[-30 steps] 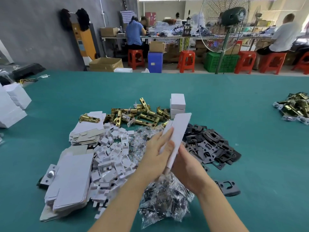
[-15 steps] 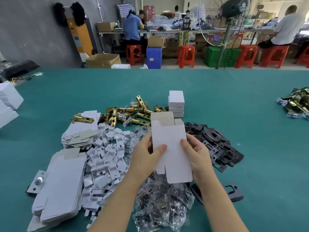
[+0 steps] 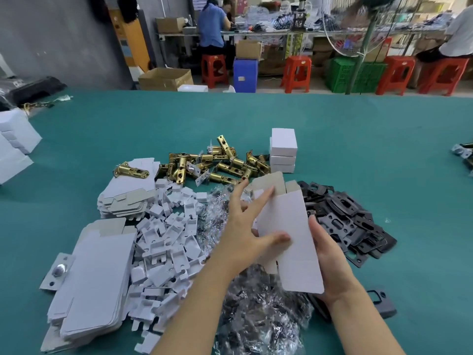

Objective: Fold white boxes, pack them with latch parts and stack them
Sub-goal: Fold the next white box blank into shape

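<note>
A small assembly and packing workshop: a wide green surface [image 3: 358, 139] heaped with brass latches [image 3: 220, 165] and flat box blanks [image 3: 94, 278], workers on red plastic stools [image 3: 297, 73] at a cluttered bench [image 3: 281, 33] beyond, cardboard cartons [image 3: 165, 78] on the floor.

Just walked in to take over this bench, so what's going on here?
A person is opening a flat white box blank into shape, the left hand pinching its near side and the right hand cradling it from below. Three finished boxes are stacked behind, beside the brass latches. Nothing is packed in this box yet.
</note>
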Tool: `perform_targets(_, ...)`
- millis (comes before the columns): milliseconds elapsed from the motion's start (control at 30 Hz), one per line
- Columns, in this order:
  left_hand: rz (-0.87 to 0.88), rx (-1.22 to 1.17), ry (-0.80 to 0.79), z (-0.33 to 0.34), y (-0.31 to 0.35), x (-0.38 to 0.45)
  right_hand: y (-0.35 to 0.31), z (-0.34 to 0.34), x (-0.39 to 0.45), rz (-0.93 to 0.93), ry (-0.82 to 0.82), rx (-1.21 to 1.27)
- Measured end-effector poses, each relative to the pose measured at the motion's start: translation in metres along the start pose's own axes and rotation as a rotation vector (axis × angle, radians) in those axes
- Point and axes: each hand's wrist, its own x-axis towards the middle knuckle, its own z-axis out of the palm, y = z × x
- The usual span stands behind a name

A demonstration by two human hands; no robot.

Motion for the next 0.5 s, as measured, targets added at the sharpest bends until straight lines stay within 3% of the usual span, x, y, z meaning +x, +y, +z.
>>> perform_targets(500,-0.008,-0.127,0.116,0.0016,-0.0053,-0.0023,0.0041,0.0044,-0.0001,0.006,-0.068,-0.013)
